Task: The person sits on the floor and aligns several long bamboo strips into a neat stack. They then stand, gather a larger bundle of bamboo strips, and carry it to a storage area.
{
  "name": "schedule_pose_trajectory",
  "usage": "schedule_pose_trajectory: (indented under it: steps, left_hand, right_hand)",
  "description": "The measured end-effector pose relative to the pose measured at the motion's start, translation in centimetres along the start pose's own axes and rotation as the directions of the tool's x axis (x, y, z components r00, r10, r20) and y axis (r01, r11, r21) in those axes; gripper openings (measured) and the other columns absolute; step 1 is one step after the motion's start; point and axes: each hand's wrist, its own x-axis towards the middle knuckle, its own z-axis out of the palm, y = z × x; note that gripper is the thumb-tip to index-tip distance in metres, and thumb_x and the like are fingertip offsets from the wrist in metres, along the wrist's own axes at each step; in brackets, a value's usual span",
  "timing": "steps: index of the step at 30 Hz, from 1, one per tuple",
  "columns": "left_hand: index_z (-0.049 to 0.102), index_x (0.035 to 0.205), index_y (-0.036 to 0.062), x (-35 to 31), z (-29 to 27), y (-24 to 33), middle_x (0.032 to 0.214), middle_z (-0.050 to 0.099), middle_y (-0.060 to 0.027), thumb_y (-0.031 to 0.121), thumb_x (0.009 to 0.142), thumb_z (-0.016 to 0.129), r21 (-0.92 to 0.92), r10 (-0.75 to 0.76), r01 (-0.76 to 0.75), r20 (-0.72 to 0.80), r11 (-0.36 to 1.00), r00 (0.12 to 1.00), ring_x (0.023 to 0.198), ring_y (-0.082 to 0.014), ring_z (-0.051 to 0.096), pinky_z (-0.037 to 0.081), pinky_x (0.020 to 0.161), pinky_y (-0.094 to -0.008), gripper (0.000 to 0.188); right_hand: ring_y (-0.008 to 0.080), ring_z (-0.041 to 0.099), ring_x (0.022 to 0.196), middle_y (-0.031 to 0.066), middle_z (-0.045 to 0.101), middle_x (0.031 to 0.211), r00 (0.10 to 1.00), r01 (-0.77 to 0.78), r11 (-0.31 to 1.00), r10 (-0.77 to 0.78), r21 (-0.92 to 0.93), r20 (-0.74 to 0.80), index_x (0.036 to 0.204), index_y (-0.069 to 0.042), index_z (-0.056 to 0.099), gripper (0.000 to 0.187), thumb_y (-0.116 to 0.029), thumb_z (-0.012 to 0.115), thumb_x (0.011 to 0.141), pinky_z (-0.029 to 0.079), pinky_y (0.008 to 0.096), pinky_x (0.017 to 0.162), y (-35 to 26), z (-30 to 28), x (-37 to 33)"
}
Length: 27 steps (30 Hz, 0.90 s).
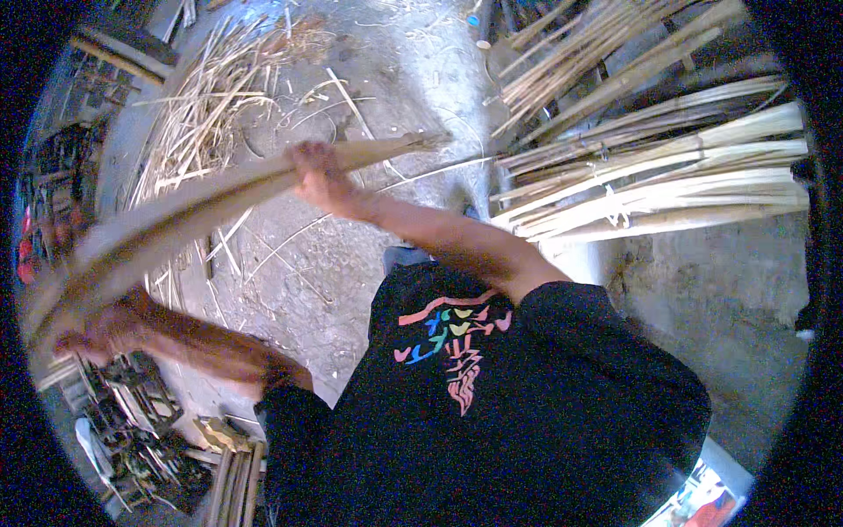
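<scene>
A long, pale brown piece of split bamboo (202, 198) slants across the upper left, with a darker groove along its length. My right hand (318, 180) is closed around it toward its far, tapering end. Near its wide lower-left end, my left hand (105, 329) grips it from beneath. Motion blurs the left fingers, and the bamboo partly covers them. The bamboo is lifted above the ground, and its far tip points toward the upper middle.
Loose thin strips (215, 97) lie heaped on the concrete floor (299, 263) at the upper left. Tied bundles of long strips (650, 193) stick out at the right, beside a grey wall or slab (711, 281). Scrap wood (140, 422) and upright sticks (235, 483) sit at the lower left.
</scene>
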Motion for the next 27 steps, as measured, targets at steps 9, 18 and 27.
schedule_pose_trajectory:
  steps: [9,18,27]
  left_hand:
    - [0.054,0.071,-0.0001,-1.9,-13.5,0.3,0.074,0.055,-0.0129,0.033,0.064,0.063,0.467,0.134,-0.156,0.082,0.870,0.988,0.069,-0.0206,0.054,0.043,0.065,-0.0386,0.035]
    - [0.047,0.086,0.0020,-8.6,-5.8,0.2,0.072,0.047,-0.0051,0.016,0.067,0.060,0.253,-0.175,0.150,0.078,0.956,0.981,0.071,-0.0151,0.047,0.038,0.070,-0.0328,0.028]
    - [0.038,0.103,0.0023,-13.2,-3.9,-6.3,0.081,0.044,-0.0051,0.013,0.064,0.060,0.427,-0.342,0.283,0.066,0.859,0.937,0.079,-0.0163,0.043,0.036,0.078,-0.0317,0.046]
  right_hand:
    - [0.0324,0.043,0.095,0.0168,0.044,0.097,0.974,0.083,0.989,-0.106,0.123,0.199,0.106,-0.004,0.037,0.054,-0.017,0.064,0.061,0.030,0.0437,0.086,-5.0,9.1,-7.4]
    - [0.0341,0.045,0.095,0.0187,0.046,0.098,0.745,-0.032,0.965,-0.151,0.261,0.650,0.109,0.000,0.040,0.045,-0.019,0.053,0.071,0.036,0.0447,0.083,-2.2,9.0,-8.8]
    - [0.0386,0.048,0.098,0.0255,0.047,0.106,0.407,-0.195,0.933,-0.204,0.303,0.890,0.114,0.001,0.042,0.049,-0.017,0.053,0.070,0.044,0.0421,0.078,6.0,6.6,-4.3]
